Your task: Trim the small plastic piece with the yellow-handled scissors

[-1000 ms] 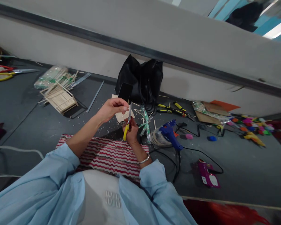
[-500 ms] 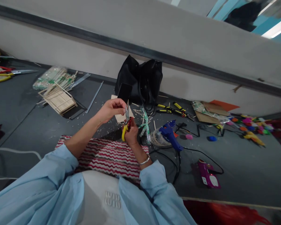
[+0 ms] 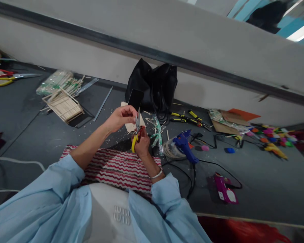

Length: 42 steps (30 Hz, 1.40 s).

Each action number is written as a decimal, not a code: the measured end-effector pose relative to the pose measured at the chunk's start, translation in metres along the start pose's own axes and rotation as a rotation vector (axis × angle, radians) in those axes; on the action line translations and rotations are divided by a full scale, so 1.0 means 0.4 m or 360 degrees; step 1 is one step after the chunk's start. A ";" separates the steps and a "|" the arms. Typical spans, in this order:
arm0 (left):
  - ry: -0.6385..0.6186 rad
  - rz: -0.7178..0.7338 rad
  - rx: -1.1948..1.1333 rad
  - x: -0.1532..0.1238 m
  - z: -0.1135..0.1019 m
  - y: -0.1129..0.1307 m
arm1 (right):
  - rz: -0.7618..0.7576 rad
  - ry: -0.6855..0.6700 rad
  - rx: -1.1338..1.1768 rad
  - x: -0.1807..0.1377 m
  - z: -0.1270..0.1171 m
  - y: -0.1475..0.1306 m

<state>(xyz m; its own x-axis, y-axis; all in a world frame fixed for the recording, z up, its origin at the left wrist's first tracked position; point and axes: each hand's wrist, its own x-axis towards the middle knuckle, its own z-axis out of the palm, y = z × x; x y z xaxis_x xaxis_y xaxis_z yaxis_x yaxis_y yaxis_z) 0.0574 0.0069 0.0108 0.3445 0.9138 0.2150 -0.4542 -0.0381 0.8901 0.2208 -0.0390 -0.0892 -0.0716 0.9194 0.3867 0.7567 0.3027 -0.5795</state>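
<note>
My right hand [image 3: 142,144] is closed around the handles of a pair of scissors [image 3: 137,125], with a yellow loop showing below the fingers. The metal blades point up and away from me, slightly parted. Just left of the blades, my left hand [image 3: 123,118] is closed in a pinch, its fingertips at the blades. Whatever those fingers hold is too small to make out. Beneath the hands lie a pale card [image 3: 131,126] and a black phone [image 3: 135,98]. A small frame of thin sticks [image 3: 65,106] sits on the table to the left.
A black bag [image 3: 150,84] stands against the wall. To the right are a blue glue gun [image 3: 186,145], yellow-black pliers [image 3: 178,117], coloured pompoms [image 3: 273,133] and a purple box [image 3: 225,190]. A striped cloth [image 3: 116,168] lies before me; large scissors [image 3: 12,78] are far left.
Both hands keep almost the same pose, with the scissors still in the right one. The view has shifted slightly. A small pale bit now shows on the table left of my left forearm.
</note>
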 end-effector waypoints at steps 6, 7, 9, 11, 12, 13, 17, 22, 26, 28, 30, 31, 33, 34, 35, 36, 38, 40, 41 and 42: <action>-0.0023 -0.0016 0.0033 -0.001 0.001 0.000 | 0.0023 0.0005 -0.0066 0.001 0.000 0.000; -0.0021 -0.0013 0.0038 -0.001 0.001 0.001 | 0.0027 0.0010 -0.0081 0.002 -0.001 0.000; -0.0016 -0.0004 0.0055 -0.002 -0.001 0.001 | 0.0035 0.0012 -0.0109 0.003 -0.003 -0.001; -0.0012 -0.0002 0.0078 -0.002 -0.004 0.002 | 0.0042 0.0007 -0.0126 0.003 -0.004 -0.001; -0.0011 -0.0004 0.0089 -0.002 -0.005 0.002 | 0.0043 -0.0003 -0.0128 0.003 -0.004 -0.001; -0.0011 -0.0005 0.0099 -0.002 -0.007 0.002 | 0.0042 -0.0017 -0.0123 0.003 -0.003 0.000; -0.0010 0.0002 0.0115 -0.002 -0.010 0.004 | 0.0025 -0.0053 -0.0083 0.004 -0.002 0.001; -0.0010 0.0009 0.0158 -0.002 -0.011 0.005 | 0.0049 -0.0056 -0.0043 0.004 -0.005 -0.003; 0.0006 0.0002 0.0159 -0.001 -0.014 0.003 | 0.0088 -0.0048 0.0067 0.004 -0.010 -0.013; 0.0021 -0.0007 0.0151 -0.001 -0.016 0.001 | 0.0105 -0.0050 0.0125 0.005 -0.014 -0.018; 0.0024 -0.0017 0.0140 -0.001 -0.020 -0.001 | 0.0103 -0.0072 0.0153 0.005 -0.018 -0.021; 0.0021 -0.0020 0.0136 -0.001 -0.022 -0.002 | 0.0096 -0.0081 0.0153 0.005 -0.019 -0.021; 0.0013 -0.0022 0.0137 -0.001 -0.025 -0.001 | 0.0081 -0.0083 0.0139 0.005 -0.019 -0.021; 0.0012 -0.0020 0.0140 -0.001 -0.025 -0.001 | 0.0073 -0.0081 0.0137 0.005 -0.018 -0.020; 0.0011 -0.0018 0.0141 -0.001 -0.025 0.000 | 0.0067 -0.0073 0.0144 0.005 -0.016 -0.019; 0.0011 -0.0018 0.0139 0.000 -0.023 0.000 | 0.0062 -0.0062 0.0164 0.005 -0.012 -0.018; 0.0005 -0.0024 0.0121 0.000 -0.018 0.000 | 0.0054 -0.0024 0.0229 0.004 -0.003 -0.016; 0.0002 -0.0032 0.0096 0.001 -0.012 -0.001 | 0.0051 0.0034 0.0291 0.003 0.007 -0.014; 0.0006 -0.0031 0.0085 0.001 -0.010 -0.002 | 0.0052 0.0063 0.0310 0.003 0.010 -0.014; 0.0013 -0.0023 0.0073 0.001 -0.008 -0.003 | 0.0054 0.0084 0.0322 0.002 0.013 -0.013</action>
<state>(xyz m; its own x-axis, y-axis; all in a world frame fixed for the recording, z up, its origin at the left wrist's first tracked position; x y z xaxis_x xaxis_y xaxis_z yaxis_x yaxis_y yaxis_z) 0.0555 0.0085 0.0085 0.3440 0.9177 0.1986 -0.4112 -0.0430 0.9105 0.2136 -0.0384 -0.0897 -0.0101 0.9172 0.3984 0.6118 0.3208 -0.7231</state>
